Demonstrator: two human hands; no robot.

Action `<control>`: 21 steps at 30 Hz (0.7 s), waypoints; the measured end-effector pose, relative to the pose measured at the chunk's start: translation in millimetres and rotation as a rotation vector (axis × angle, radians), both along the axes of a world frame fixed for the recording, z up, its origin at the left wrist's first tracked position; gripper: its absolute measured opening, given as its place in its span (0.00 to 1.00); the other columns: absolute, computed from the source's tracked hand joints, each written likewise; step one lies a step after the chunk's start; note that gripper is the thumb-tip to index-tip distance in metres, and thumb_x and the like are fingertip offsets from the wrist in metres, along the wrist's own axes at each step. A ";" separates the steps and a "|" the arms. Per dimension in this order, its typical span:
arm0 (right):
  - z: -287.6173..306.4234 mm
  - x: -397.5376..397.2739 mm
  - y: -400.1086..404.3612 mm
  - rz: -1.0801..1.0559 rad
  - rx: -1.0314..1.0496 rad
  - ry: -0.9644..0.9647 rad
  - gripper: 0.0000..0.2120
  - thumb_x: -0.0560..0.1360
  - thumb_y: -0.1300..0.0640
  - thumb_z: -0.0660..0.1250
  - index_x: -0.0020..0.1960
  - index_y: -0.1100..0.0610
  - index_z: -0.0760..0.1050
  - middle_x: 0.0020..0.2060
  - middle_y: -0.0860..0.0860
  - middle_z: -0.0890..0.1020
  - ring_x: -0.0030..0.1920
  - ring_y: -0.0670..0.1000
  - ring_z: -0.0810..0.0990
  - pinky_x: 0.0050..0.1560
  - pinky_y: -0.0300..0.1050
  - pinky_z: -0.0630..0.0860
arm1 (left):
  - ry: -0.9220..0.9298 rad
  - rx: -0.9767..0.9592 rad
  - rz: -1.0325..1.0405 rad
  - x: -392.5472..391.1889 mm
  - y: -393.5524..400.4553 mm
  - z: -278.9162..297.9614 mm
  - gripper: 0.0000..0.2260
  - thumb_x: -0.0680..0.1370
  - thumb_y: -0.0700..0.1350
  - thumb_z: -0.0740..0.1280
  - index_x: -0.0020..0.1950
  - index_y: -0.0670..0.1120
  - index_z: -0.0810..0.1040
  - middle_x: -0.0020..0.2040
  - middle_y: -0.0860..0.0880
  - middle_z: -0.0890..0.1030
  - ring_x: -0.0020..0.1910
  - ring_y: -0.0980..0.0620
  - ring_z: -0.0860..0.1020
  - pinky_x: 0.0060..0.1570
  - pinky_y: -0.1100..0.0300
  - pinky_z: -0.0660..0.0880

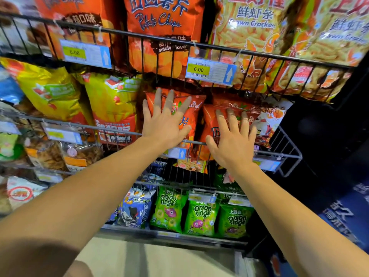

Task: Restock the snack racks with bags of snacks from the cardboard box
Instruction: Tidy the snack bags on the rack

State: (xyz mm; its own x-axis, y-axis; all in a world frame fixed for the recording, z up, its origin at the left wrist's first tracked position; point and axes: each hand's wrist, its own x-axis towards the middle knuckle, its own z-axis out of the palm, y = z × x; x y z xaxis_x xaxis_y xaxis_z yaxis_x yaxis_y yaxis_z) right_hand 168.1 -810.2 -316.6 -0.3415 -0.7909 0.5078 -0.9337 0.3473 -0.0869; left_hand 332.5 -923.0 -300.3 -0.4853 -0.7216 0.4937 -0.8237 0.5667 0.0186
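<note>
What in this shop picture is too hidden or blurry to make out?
Head view, the only one:
- Cardboard box: not in frame.
- Fronts of the two orange bags: covered by the left hand and right hand pressed flat on them.
- Middle-shelf price tag: partly hidden behind the left wrist.
- Small print on the 6.00 price tag: too small.
- Goods at the far left edge: blurred and cut off.
</note>
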 end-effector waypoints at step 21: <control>223.2 83.7 205.5 0.245 0.576 -0.254 0.36 0.77 0.37 0.55 0.81 0.52 0.59 0.79 0.54 0.61 0.80 0.61 0.52 0.78 0.62 0.51 | -0.263 0.602 -0.007 97.3 206.5 207.0 0.33 0.78 0.64 0.58 0.80 0.51 0.60 0.79 0.44 0.62 0.78 0.41 0.57 0.74 0.41 0.55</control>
State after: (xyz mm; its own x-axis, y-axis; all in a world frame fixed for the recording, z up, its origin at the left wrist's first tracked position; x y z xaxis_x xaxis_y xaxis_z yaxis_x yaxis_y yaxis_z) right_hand 251.8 -604.6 -93.4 -0.1704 -0.9812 -0.0903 -0.9666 0.1842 -0.1783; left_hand 429.7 -716.5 -93.3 -0.5407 -0.8309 -0.1311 -0.8402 0.5259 0.1326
